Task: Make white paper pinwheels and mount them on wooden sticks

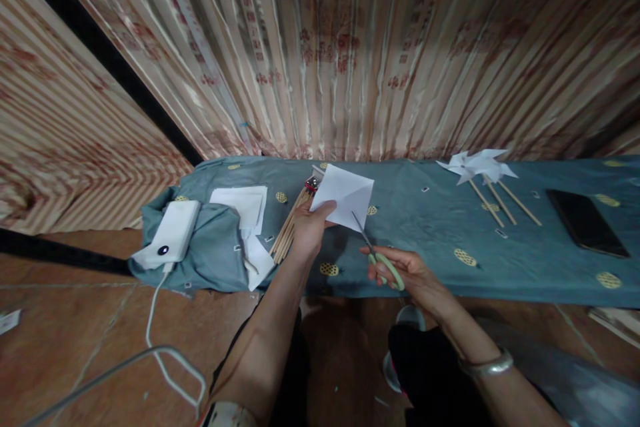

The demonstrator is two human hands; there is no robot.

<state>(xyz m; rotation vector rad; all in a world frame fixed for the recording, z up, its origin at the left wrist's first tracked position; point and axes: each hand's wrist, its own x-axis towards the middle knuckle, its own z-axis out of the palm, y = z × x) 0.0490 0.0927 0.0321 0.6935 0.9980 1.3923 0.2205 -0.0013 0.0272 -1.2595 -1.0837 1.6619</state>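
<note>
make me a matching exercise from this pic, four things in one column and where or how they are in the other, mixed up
1. scissors
2. power bank
3. phone
4. paper square

a. held in the left hand
b. dark, lying to the right of the pinwheels
c. held in the right hand
d. white, with a cable plugged in

Pairs: 1-c, 2-d, 3-b, 4-a
</note>
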